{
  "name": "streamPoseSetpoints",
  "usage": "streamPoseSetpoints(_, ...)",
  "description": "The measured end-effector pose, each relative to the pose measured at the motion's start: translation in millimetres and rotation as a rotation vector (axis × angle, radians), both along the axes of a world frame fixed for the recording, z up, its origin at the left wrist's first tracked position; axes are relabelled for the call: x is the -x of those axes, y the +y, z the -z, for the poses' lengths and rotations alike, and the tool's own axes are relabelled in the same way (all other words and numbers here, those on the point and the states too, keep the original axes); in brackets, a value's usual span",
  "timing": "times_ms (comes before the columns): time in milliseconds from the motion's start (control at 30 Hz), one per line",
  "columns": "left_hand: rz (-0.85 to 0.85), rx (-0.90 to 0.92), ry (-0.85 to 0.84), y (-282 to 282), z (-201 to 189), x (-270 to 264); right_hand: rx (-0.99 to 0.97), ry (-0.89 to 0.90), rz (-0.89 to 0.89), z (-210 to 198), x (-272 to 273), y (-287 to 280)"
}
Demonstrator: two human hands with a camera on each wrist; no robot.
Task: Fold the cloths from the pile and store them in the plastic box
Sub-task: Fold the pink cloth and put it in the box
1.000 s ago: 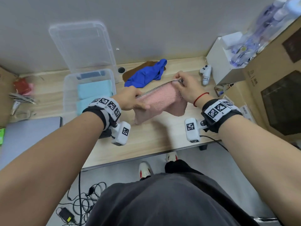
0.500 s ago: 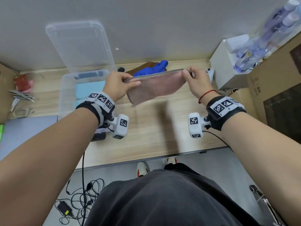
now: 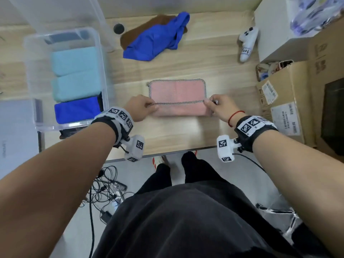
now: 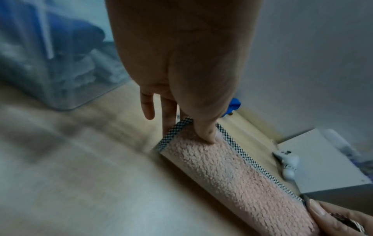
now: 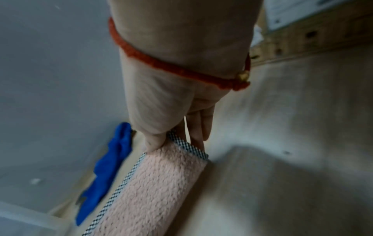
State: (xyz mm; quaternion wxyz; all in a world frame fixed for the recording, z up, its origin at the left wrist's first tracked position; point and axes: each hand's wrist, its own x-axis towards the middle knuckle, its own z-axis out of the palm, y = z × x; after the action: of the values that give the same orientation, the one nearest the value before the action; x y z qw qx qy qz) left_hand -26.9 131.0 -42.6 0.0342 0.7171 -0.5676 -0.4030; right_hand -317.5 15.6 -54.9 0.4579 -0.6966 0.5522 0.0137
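A pink cloth with a checked border lies on the wooden table, its near part doubled over. My left hand pinches the folded edge at its left corner. My right hand pinches the same edge at the right corner. The clear plastic box stands at the left and holds two light blue folded cloths and a dark blue one. Behind the pink cloth lies the pile: a blue cloth on a brown cloth.
The box lid leans behind the box. A white game controller lies at the right rear beside a white box. Cardboard boxes line the right edge. A laptop sits at the left. Cables lie on the floor.
The pink cloth, held up in the air before, now lies on the table with its near edge folded over; both hands came down and toward me with it.
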Motion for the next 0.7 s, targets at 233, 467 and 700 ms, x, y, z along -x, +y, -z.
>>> streamPoseSetpoints(233, -0.054, -0.08, 0.008, 10.2, 31.7, 13.2, -0.012, 0.082, -0.044, 41.0, 3.9, 5.4)
streamPoseSetpoints(467, -0.228, -0.02, -0.039, -27.0, 35.9, 8.6, 0.073, 0.096, -0.017, 51.5, -18.6, -35.2)
streamPoseSetpoints(700, -0.292, -0.066, -0.084, -47.6, 58.9, 6.5, 0.089, 0.215, 0.012, 64.6, -23.2, -48.9)
